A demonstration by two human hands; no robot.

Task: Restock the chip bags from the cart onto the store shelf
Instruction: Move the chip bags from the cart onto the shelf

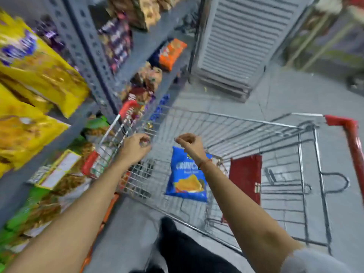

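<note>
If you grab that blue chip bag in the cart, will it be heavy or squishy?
Probably light: the blue chip bag looks puffed with air. It would likely crinkle and bend rather than stay stiff, since its shiny film looks thin. Squeezing hard might crush the chips inside, so a gentle pinch near the top edge seems safest.

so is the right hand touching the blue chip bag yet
Cannot tell. In the head view the right hand overlaps the top of the blue chip bag in the cart, but no gap or contact shows.

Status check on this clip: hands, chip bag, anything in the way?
Left hand and right hand over the cart, fingers curled, holding nothing. One blue chip bag lying in the cart. Nothing blocking the reach.
</note>
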